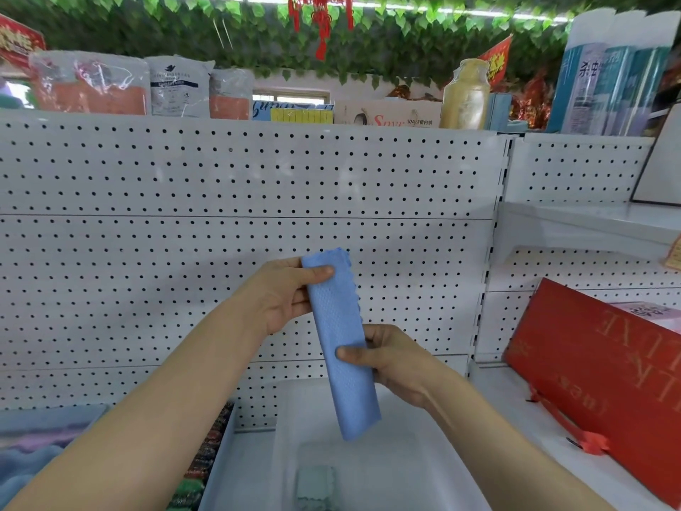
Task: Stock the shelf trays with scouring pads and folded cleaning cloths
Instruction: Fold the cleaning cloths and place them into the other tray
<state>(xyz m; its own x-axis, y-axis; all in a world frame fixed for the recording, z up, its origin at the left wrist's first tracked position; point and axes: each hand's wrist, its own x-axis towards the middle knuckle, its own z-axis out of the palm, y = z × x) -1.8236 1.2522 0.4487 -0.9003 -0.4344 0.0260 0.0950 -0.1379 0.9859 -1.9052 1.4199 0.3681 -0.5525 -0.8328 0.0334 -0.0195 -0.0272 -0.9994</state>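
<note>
A blue waffle-textured cleaning cloth [341, 348], folded into a long narrow strip, hangs tilted above a white plastic shelf tray [435, 455]. My left hand [283, 293] pinches its upper end between thumb and fingers. My right hand [390, 357] grips its middle, thumb across the front. Inside the tray lies a pale green folded cloth [316, 485] at the bottom. To the left, a row of colourful scouring pads [206, 459] stands along the tray's side.
White pegboard [221, 234] backs the shelf. Soft blue and pink sponges or cloths [33, 451] fill a tray at lower left. A red gift box [604, 381] leans on the right-hand shelf. Packaged goods line the top shelf.
</note>
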